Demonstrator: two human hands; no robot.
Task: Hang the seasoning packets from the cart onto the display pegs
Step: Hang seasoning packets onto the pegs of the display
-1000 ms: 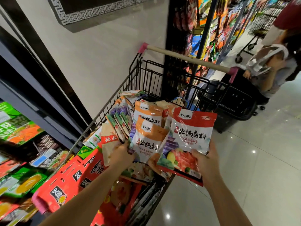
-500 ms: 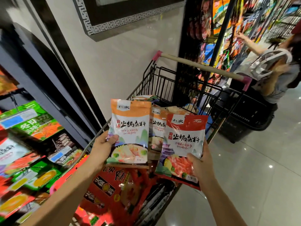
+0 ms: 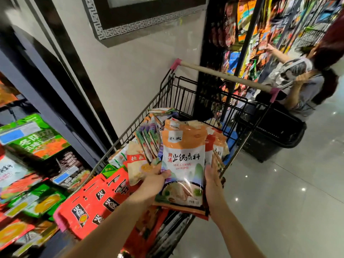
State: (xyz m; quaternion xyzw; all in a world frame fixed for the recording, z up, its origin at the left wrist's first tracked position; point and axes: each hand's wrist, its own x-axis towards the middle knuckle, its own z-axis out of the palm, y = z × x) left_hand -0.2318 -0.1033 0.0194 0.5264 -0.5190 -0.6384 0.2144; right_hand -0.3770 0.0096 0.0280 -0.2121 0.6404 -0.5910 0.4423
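Note:
Above the black wire cart I hold a stack of seasoning packets between both hands. The front one is an orange-topped packet with white middle and a food picture; a red packet peeks out behind it. My left hand grips the stack's left edge with the thumb on the front. My right hand holds the right edge, fingers behind. Several more packets stand in the cart, with large red bags lying at its near end. Hanging packets on the display fill the left.
A dark shelf frame and a tiled pillar stand left of the cart. Another person reaches toward shelves at the right, behind a black basket trolley. Glossy floor lies to the right.
The two packets I held apart, orange in the left hand and red in the right, have come together into one stack, orange in front. The view has tilted slightly up.

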